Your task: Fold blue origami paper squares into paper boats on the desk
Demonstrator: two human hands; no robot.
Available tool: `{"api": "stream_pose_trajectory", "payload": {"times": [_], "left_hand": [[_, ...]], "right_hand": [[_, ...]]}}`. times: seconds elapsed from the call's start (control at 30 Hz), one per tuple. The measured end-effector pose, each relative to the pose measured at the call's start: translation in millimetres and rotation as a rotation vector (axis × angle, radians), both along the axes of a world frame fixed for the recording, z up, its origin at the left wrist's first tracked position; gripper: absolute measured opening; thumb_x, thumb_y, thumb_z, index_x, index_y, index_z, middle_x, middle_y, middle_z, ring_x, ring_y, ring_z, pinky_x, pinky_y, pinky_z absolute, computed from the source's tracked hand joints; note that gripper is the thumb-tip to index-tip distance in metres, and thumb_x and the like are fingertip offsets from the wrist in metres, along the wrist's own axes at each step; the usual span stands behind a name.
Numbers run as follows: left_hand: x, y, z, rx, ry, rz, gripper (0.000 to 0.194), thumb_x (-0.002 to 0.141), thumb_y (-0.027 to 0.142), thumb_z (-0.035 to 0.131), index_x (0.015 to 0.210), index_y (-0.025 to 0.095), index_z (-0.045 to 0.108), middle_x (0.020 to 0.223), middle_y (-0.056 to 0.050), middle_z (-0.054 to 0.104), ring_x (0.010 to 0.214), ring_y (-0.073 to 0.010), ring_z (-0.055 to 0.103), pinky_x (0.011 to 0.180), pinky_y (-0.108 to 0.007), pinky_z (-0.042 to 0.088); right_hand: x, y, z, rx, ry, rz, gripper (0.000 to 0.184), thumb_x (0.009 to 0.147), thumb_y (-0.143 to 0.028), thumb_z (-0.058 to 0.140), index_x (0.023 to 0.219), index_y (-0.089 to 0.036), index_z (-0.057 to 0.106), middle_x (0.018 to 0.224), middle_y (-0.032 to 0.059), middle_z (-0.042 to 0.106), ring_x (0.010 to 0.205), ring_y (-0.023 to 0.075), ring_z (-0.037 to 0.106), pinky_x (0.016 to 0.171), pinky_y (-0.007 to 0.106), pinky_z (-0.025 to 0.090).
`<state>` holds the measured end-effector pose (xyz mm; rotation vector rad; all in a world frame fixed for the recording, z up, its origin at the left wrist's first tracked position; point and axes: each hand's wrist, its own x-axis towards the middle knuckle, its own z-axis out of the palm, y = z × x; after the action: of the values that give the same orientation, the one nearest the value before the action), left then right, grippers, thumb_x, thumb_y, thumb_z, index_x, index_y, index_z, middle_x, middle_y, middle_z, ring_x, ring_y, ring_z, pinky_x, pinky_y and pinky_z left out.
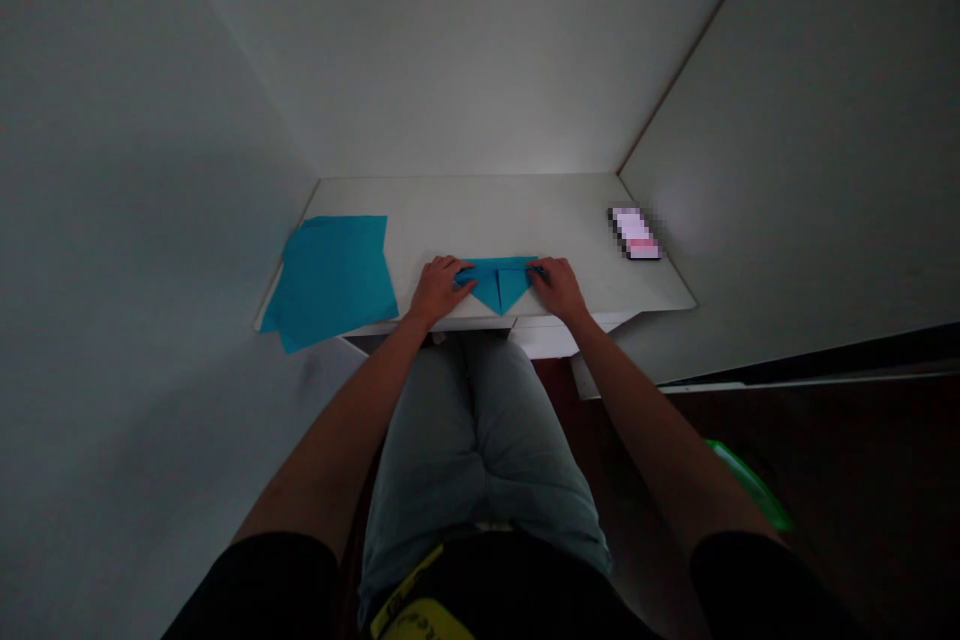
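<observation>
White desk [480, 220] between dim, pale walls

The back wall [465, 50] rises at 12 o'clock, its soft light brightest towards 1 o'clock. A plain side wall [135, 220] fills 9 o'clock. From 2 to 3 o'clock stands a smooth grey-white partition [810, 140], a dark seam [694, 47] edging it. At 4 o'clock, the dark reddish-brown floor [862, 490] lies in shadow.

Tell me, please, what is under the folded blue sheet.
Under the folded sheet is the white table, which shows around it. The part directly beneath is covered, so I cannot see whether anything else is there.
</observation>
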<state>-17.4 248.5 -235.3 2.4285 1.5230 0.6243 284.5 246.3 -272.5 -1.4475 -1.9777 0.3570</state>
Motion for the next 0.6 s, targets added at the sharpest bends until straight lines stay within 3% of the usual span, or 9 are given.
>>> {"api": "stream_pose_trajectory", "payload": {"times": [0.2,0.4,0.6], "left_hand": [[-0.3,-1.5,1.2,0.024,0.015,-0.01,0.032,0.099,0.037,0.07,0.129,0.026,0.074,0.124,-0.01,0.07,0.12,-0.0306,0.061,0.104,-0.046,0.047],[0.9,-1.9,0.5,0.021,0.013,-0.015,0.036,0.099,0.035,0.069,0.134,0.027,0.071,0.126,-0.011,0.07,0.123,-0.0327,0.06,0.107,-0.049,0.045],[4.2,-7.2,8.3,0.016,0.033,-0.077,0.032,0.102,0.029,0.062,0.132,0.032,0.074,0.13,-0.009,0.073,0.124,-0.0311,0.061,0.109,-0.05,0.043]], "right_hand": [[-1.5,-5.1,5.4,-0.006,-0.03,0.062,0.028,0.098,-0.038,0.063,0.117,-0.026,0.079,0.118,0.0092,0.077,0.113,0.0322,0.064,0.105,0.052,0.048],[-4.0,-4.7,5.5,-0.014,-0.045,0.028,0.039,0.096,-0.047,0.07,0.13,-0.028,0.075,0.126,0.0118,0.073,0.117,0.0363,0.061,0.104,0.057,0.049],[-2.0,-5.6,8.0,-0.036,-0.055,0.102,0.022,0.094,-0.032,0.067,0.111,-0.03,0.081,0.118,0.0083,0.076,0.115,0.0338,0.064,0.105,0.058,0.05]]}}
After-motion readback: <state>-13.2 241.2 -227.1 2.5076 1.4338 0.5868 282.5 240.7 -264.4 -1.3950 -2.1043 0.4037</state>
